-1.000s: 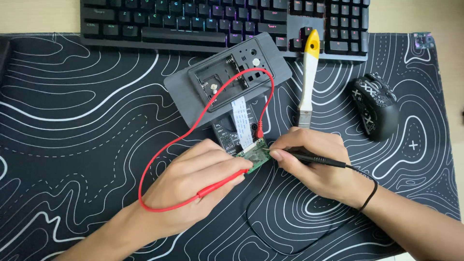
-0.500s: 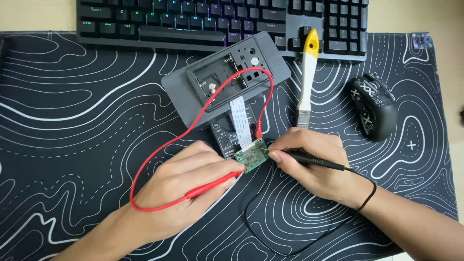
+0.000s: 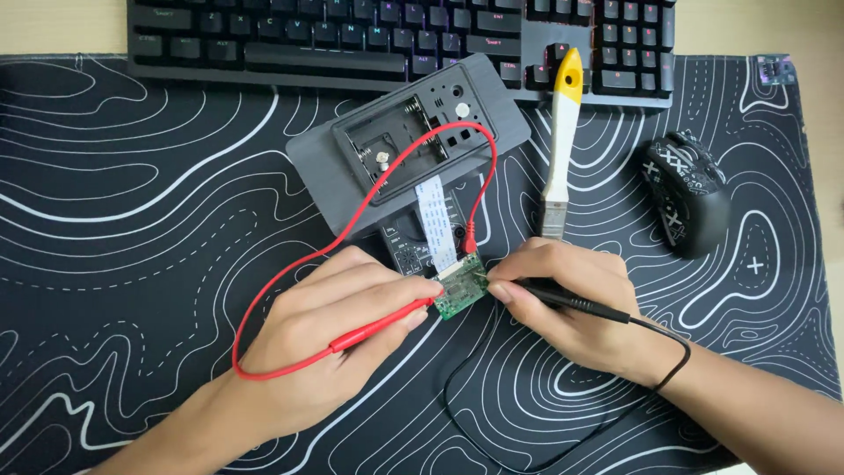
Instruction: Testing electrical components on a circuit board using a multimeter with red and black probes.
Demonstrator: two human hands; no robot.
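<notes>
My left hand [image 3: 330, 339] has its grip closed on the red probe [image 3: 378, 327], pinched between thumb and fingers, with the tip pointed at the left edge of the small green circuit board [image 3: 461, 292]. My right hand [image 3: 571, 303] is closed the same way on the black probe [image 3: 563, 299], its tip meeting the board from the right side. The board sits between my two hands, low on the counter [image 3: 132, 264], which is covered by a black mat with white contour lines. A white flat ribbon cable [image 3: 433, 220] runs up from the board to an opened dark grey device casing [image 3: 409, 154] lying tilted just beyond my fingers. The red lead [image 3: 290, 273] loops from my left hand out to the left and then up across the casing; the black lead [image 3: 492, 431] curls below my right wrist. Right of the casing lies a brush with a yellow and white handle [image 3: 561, 141], farther right a black patterned mouse [image 3: 686, 189], and a keyboard [image 3: 396, 35] spans the far edge.
</notes>
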